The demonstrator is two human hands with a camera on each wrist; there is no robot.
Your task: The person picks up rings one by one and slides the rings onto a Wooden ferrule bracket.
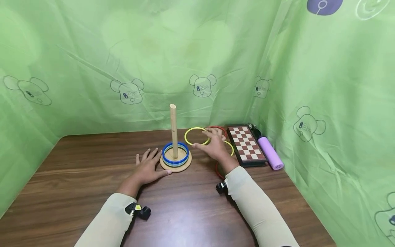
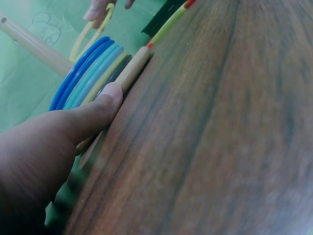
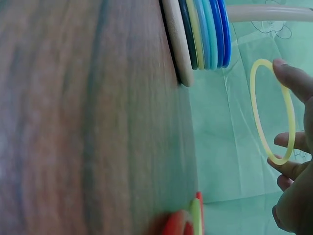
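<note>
A wooden peg (image 1: pixel 174 130) stands upright on a round wooden base (image 1: pixel 176 169). Several rings are stacked around its foot, with blue rings (image 1: pixel 163 159) on top and teal, light blue, yellow and dark green below. Fingers spread, my left hand (image 1: pixel 149 168) lies at the left of the base, its thumb (image 2: pixel 110 95) against the base's edge. To the right of the peg, my right hand (image 1: pixel 216 145) pinches a yellow ring (image 3: pixel 254 98) between thumb and fingertips. That ring is tilted and raised off the table.
Under and beside my right forearm lie another yellow ring (image 1: pixel 232 147) and red rings (image 1: pixel 217 171). A checkered board (image 1: pixel 247 144) in a dark case is further right, with a purple cylinder (image 1: pixel 271 153) alongside. Green curtain (image 1: pixel 166 51) surrounds the wooden table (image 1: pixel 77 178).
</note>
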